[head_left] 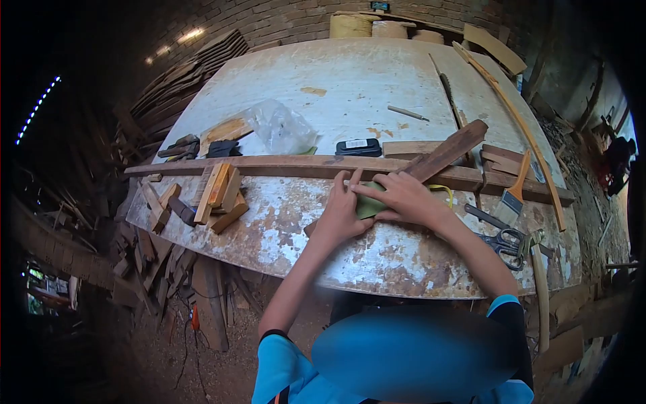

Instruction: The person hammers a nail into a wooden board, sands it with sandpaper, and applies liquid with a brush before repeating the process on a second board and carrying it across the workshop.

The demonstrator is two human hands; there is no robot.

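Note:
A piece of green sheet (369,204), which looks like sandpaper, lies between my two hands over a dark wooden piece (449,149). That wooden piece slants across a long wooden bar, and its near end is largely covered by my hands. My left hand (342,210) has its fingers bent and pressed onto the left edge of the sheet. From the right, my right hand (412,198) grips the sheet with thumb and fingers curled over it. Just right of that hand, a yellow strip (442,191) curves on the table.
The long wooden bar (289,166) crosses the worn table (282,222). Wood blocks (219,195) stand left; a paintbrush (515,195), scissors (506,244) and a hammer (540,289) lie right. Behind the bar are a plastic bag (279,126) and a black case (358,147).

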